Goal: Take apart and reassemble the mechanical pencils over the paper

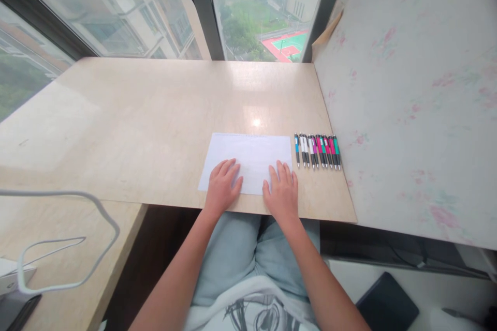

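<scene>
A white sheet of paper (252,158) lies flat on the beige tabletop in front of me. My left hand (224,186) rests palm down over its left part, fingers stretched out and holding nothing. On the lower right part of the sheet lies my right hand (282,191), also palm down with its fingers spread. Just right of the paper, a row of several pens (316,151) lies side by side, with blue, white, purple, pink and green barrels and dark grips pointing toward me. Neither hand touches the pens.
The beige tabletop (128,129) reaches back to the windows (267,26). A floral-papered wall (411,114) borders it on the right. At the lower left, a grey cable (97,204) loops over another surface. A dark flat object (388,302) lies low on the right.
</scene>
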`<state>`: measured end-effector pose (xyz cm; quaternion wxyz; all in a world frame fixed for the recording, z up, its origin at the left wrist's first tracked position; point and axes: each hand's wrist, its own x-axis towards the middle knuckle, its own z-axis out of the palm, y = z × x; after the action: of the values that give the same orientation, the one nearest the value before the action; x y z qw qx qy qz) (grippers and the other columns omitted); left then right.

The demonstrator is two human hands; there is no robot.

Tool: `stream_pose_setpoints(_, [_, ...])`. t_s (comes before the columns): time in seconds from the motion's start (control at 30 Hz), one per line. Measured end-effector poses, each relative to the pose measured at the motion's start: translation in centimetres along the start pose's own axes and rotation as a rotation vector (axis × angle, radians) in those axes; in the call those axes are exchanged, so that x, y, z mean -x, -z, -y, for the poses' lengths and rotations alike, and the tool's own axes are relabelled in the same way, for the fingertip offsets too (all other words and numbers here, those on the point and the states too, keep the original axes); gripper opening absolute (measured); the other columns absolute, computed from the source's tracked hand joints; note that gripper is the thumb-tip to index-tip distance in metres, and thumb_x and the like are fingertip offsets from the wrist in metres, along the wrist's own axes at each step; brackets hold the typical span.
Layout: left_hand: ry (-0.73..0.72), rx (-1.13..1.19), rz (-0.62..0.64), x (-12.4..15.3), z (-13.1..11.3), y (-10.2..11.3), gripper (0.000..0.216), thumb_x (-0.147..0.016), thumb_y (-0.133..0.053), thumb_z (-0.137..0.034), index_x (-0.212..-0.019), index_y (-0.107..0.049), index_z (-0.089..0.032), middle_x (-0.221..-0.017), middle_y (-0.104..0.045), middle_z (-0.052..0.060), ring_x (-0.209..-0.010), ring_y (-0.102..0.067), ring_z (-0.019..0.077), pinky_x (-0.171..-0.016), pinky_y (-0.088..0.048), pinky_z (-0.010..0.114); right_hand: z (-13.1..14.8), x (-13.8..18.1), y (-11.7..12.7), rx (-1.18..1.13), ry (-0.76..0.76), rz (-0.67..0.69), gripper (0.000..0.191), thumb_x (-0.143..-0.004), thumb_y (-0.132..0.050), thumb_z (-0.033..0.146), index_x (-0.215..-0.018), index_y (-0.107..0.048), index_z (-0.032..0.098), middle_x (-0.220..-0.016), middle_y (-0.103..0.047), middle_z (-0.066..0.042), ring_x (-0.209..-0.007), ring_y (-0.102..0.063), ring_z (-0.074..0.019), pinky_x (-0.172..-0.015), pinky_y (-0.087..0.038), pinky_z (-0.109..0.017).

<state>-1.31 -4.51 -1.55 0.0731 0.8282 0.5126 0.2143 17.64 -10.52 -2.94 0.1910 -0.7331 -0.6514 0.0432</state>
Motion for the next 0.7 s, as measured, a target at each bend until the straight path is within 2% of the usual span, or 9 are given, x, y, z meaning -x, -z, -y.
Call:
stream_pose_setpoints(0.2, [-0.002, 0.016, 0.009, 0.00, 0.09, -0.10, 0.035, -0.094, -0.052, -0.030, -0.126, -0.062, -0.021, -0.141, -0.058, 0.012, -0.134, -0.049, 0.0306, -0.113, -0.039, 0.052, 0.01, 0.02, 0.19, 0.010, -0.004, -0.013, 0.046, -0.096, -0.045, 0.029, -0.139, -0.055, 0.015, -0.156, -0.042, -0.017, -0.146, -0.034, -0.0314, -0.117, -0.023, -0.053])
stream_pose_setpoints(0.7, [0.009, 0.071, 0.030, -0.23, -0.02, -0.03, 0.037, -0.093, -0.052, -0.029, -0.129, -0.058, -0.022, -0.141, -0.056, 0.012, -0.136, -0.045, 0.0321, -0.114, -0.037, 0.052, 0.15, -0.24, 0.72, 0.013, -0.045, 0.089, 0.049, -0.097, -0.043, 0.028, -0.144, -0.051, 0.015, -0.160, -0.036, -0.013, -0.150, -0.025, -0.0288, -0.121, -0.017, -0.051])
